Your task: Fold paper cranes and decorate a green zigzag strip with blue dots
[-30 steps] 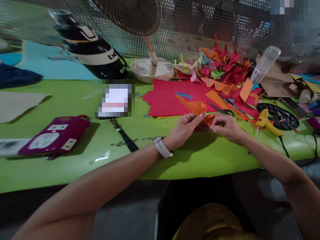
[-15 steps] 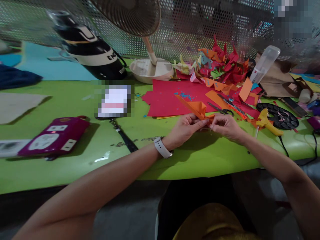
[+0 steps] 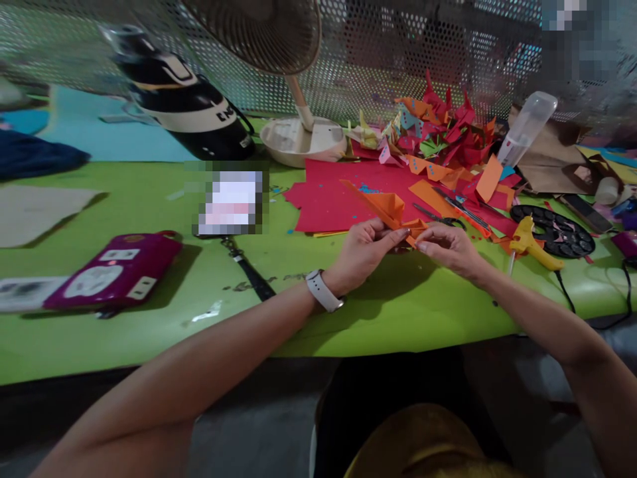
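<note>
A person's two hands work over a green table [image 3: 408, 325], a little in from its near edge and right of the middle. Between them is a folded orange paper [image 3: 391, 207], one long point angled toward the far left corner. The left hand [image 3: 365, 255] grips its near end between thumb and fingers; the right hand [image 3: 448, 249] pinches the right end at the fingertips.

The paper looks light and fairly crisp, not slippery, likely to crease or tear under a hard squeeze. The thick folded layers seem the best hold; the thin point would probably bend.

Counted: one held paper, one pair of scissors [image 3: 442, 220], one yellow glue gun [image 3: 527, 242] toward the right edge, one black tray [image 3: 567, 232] beside it, one bottle [image 3: 192, 106] and one fan [image 3: 259, 30] toward the far edge. The folded shapes [image 3: 438, 126] heaped near the far edge overlap too much to count.
</note>
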`<state>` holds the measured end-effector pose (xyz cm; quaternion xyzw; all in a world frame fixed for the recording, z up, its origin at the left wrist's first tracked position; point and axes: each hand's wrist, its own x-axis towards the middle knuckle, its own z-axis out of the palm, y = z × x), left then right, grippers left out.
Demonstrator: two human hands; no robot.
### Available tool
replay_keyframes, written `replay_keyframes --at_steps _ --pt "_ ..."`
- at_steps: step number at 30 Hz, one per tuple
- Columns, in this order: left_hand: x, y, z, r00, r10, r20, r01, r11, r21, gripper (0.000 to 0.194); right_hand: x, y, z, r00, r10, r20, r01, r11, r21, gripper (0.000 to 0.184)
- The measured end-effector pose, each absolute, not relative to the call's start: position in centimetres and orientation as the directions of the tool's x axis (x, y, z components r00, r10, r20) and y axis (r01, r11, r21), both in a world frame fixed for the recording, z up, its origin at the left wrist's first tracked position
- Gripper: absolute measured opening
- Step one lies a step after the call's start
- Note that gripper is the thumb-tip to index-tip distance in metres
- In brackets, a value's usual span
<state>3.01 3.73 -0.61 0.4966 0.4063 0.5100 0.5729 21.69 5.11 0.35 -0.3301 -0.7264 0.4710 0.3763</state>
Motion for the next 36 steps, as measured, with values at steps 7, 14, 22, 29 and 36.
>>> replay_keyframes --at_steps 7,14,22,29,36 --pt "2.87 3.73 -0.36 0.068 0.996 0.050 -0.191 -0.036 0.981 0.039 21.91 5.12 0.76 -0.240 0.940 0.242 0.045 0.260 -0.965 0.035" --pt "3.38 3.26 -0.24 0.065 0.986 0.156 -0.167 -0.143 0.976 0.038 21.33 5.01 0.76 -0.482 0.875 0.045 0.072 0.090 -0.993 0.044" --pt "3.24 3.37 -0.20 0.081 0.985 0.150 -0.200 -0.132 0.971 0.037 21.28 5.00 0.56 -0.483 0.875 0.032 0.063 0.071 -0.996 0.044" --pt "3.20 3.35 -0.03 0.106 0.983 0.149 -0.251 -0.119 0.961 0.037 21.24 5.17 0.33 -0.486 0.872 0.052 0.051 0.087 -0.995 0.041" --pt "2.99 3.77 -0.03 0.128 0.986 0.105 -0.262 -0.068 0.963 0.032 20.98 5.25 0.11 -0.486 0.873 0.030 0.039 0.056 -0.998 0.041"
